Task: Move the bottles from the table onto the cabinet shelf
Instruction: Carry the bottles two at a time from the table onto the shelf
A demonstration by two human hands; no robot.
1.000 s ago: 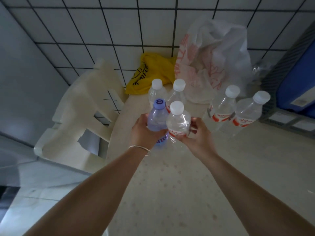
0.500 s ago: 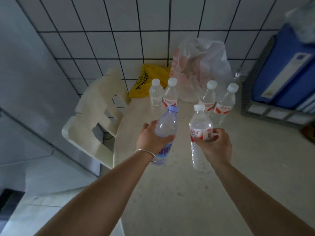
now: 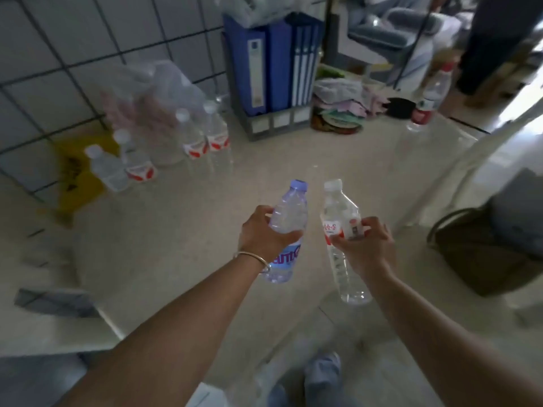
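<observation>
My left hand (image 3: 266,232) grips a purple-tinted bottle (image 3: 286,227) with a purple cap around its middle. My right hand (image 3: 365,248) holds a clear bottle (image 3: 340,227) with a white cap and a red and white label. Both bottles are lifted above the pale table (image 3: 176,236), close together and tilted slightly. Several more clear bottles with red labels (image 3: 202,136) stand at the back left of the table by the tiled wall, two of them (image 3: 123,163) further left. No cabinet shelf is visible.
A clear plastic bag (image 3: 152,95) and a yellow bag (image 3: 70,168) lie by the wall. Blue binders (image 3: 270,63) stand in a grey rack. Clutter (image 3: 340,110) and another bottle (image 3: 426,104) sit at the back right. A dark bag (image 3: 484,251) is at right.
Both hands have carried their bottles back from the group by the wall toward the table's near side. The view has swung right, so binders and room now show.
</observation>
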